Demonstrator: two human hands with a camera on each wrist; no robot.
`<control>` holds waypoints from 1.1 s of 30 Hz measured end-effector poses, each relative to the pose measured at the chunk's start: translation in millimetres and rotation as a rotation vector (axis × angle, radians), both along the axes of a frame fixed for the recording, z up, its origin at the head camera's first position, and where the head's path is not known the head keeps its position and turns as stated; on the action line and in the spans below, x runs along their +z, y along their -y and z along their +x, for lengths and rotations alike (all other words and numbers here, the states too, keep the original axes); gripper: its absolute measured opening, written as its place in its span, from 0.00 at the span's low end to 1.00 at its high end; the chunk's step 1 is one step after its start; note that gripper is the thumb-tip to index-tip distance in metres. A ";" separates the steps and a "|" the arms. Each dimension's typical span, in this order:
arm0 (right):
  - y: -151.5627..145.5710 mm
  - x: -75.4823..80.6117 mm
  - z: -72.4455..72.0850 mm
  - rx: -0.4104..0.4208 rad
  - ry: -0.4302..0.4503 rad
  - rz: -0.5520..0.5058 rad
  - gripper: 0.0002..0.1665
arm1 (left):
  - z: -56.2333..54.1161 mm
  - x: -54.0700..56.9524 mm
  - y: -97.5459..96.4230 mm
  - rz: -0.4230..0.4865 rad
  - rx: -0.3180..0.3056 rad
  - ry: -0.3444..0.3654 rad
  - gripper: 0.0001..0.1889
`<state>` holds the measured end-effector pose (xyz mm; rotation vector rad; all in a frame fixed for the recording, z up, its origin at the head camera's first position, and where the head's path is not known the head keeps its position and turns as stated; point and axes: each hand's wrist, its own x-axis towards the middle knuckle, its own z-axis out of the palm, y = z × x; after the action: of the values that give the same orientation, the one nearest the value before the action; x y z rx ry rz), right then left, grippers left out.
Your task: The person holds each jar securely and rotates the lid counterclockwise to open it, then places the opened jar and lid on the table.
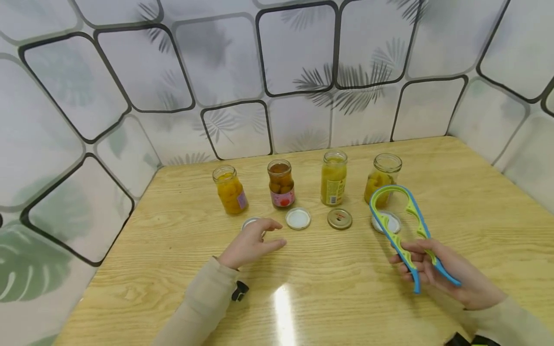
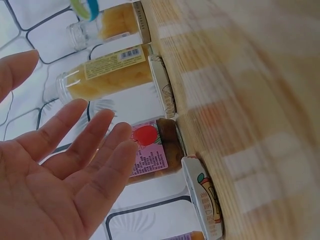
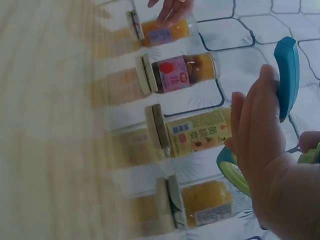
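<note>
My right hand (image 1: 450, 274) holds a blue and green jar opener (image 1: 415, 204) by its handles, its rounded loop pointing away over the table. My left hand (image 1: 251, 242) hovers with relaxed, spread fingers and nothing in it, partly covering a lid (image 1: 249, 222). Beyond the hands stand uncapped glass jars in a row: one of orange fruit (image 1: 231, 194), one of brown fruit with a pink label (image 1: 281, 185), a tall one with a yellow label (image 1: 333, 180), and one of yellow fruit (image 1: 376, 182) partly behind the opener's loop.
In front of the jars lie a white-lined lid (image 1: 298, 218), a gold lid (image 1: 339, 218) and another lid (image 1: 391, 224) overlapped by the opener. All stand on a wooden table (image 1: 329, 288), with a patterned wall covering (image 1: 298, 48) behind and at both sides.
</note>
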<state>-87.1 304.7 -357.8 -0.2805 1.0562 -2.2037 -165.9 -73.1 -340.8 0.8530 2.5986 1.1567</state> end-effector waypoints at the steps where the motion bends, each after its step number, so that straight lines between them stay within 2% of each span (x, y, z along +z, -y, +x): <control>1: -1.0 3.0 0.7 -0.041 -0.046 0.082 0.23 | -0.1 0.0 -0.1 -0.002 0.000 0.003 0.20; 4: -7.2 10.6 4.2 -0.187 -0.251 0.454 0.22 | -0.7 0.2 -0.4 -0.011 0.000 0.006 0.20; 7: -15.1 16.6 6.5 -0.350 -0.469 0.936 0.25 | -0.9 0.7 -0.1 -0.017 0.003 0.014 0.21; 9: -21.6 19.8 6.7 -0.432 -0.572 1.251 0.29 | -1.2 0.8 0.3 -0.016 0.002 0.018 0.21; 12: -33.7 23.0 1.8 -0.508 -0.690 1.575 0.32 | -1.1 1.4 1.2 -0.009 0.004 0.021 0.21; 14: -42.9 23.8 -3.3 -0.510 -0.711 1.712 0.35 | -1.6 1.0 2.1 -0.009 0.009 0.024 0.21; 16: -52.3 23.1 -9.0 -0.489 -0.715 1.790 0.38 | -1.8 0.7 3.4 -0.010 0.018 0.026 0.21; 19: -64.8 19.5 -16.5 -0.425 -0.670 1.871 0.42 | -2.3 -0.3 6.2 -0.009 0.018 0.034 0.20; 25: -76.2 11.2 -30.7 -0.299 -0.596 1.964 0.52 | -3.6 -1.9 10.0 0.003 0.002 0.051 0.20; 30: -76.9 6.3 -42.1 -0.189 -0.584 1.995 0.44 | -3.5 -2.2 10.1 0.012 0.015 0.065 0.21; 33: -78.1 2.2 -46.8 -0.164 -0.604 1.991 0.35 | -3.9 -1.4 9.5 0.014 0.007 0.059 0.21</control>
<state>-133.9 382.8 -355.6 0.1119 2.9318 -0.2572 -169.7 -82.6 -342.2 0.8006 2.5516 1.1846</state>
